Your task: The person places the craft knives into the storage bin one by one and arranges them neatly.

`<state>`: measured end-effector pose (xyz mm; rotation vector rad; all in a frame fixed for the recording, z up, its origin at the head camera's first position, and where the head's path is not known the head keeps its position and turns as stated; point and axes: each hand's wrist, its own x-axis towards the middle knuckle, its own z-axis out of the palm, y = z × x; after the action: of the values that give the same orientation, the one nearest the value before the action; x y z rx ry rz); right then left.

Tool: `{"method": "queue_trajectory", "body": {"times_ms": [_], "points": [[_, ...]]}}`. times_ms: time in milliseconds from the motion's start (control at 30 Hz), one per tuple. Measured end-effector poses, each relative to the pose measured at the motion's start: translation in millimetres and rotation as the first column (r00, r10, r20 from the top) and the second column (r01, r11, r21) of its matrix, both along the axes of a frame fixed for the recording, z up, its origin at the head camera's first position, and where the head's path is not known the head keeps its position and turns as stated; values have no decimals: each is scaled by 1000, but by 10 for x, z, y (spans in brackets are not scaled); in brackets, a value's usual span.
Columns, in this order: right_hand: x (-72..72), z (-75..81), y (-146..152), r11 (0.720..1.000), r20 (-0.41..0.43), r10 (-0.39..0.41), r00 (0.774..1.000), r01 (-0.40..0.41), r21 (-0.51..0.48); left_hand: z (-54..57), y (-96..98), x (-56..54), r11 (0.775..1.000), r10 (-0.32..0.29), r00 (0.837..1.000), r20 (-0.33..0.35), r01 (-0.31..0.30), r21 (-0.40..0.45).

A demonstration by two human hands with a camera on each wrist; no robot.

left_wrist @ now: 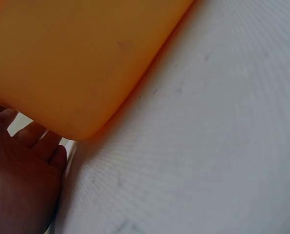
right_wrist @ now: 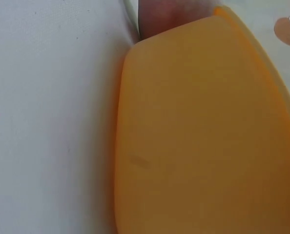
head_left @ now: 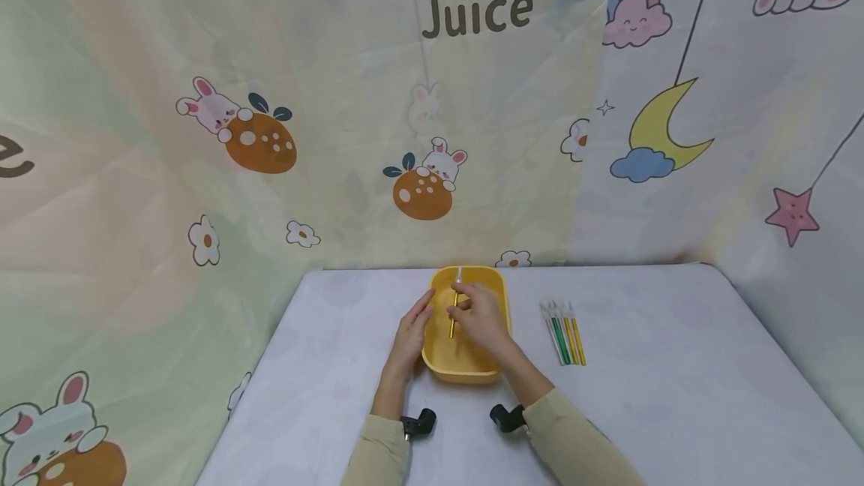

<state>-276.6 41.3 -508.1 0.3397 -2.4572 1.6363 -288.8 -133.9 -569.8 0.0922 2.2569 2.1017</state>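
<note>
A yellow rectangular tray (head_left: pixel 464 376) stands on the table, and its outer wall (left_wrist: pixel 86 63) fills much of both wrist views. My left hand (head_left: pixel 406 334) touches the tray's left side with fingers fairly straight. Over the tray, my right hand (head_left: pixel 481 319) pinches a slim gold pen-shaped tool (head_left: pixel 452 327) with a pale tip pointing away from me. Its exact kind is too small to tell. Whether the tool touches the tray floor is unclear. In the right wrist view, the tray wall hides the tool and the right hand's fingers.
Several similar slim tools (head_left: pixel 565 334) with silver, green and gold handles and pale tips lie side by side right of the tray. A white cloth covers the table (head_left: pixel 661 381). Printed curtains (head_left: pixel 364 171) hang behind and at the sides.
</note>
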Motion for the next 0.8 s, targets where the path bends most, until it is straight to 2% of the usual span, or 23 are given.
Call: {"method": "queue_trajectory", "body": {"times_ms": [267,500,800], "points": [[-30,-62,-68,1000,34,9,999,-10,9,-7,11,9,1000,6,1000,-15,-6,-9],[-9,-117,-71,1000,33,18,999,-18,10,4,8,13,1000,-6,1000,-21,6,-4],[22,-140,-54,997,59,2,998,-6,72,-3,-9,14,1000,-10,1000,-22,10,-1]]}}
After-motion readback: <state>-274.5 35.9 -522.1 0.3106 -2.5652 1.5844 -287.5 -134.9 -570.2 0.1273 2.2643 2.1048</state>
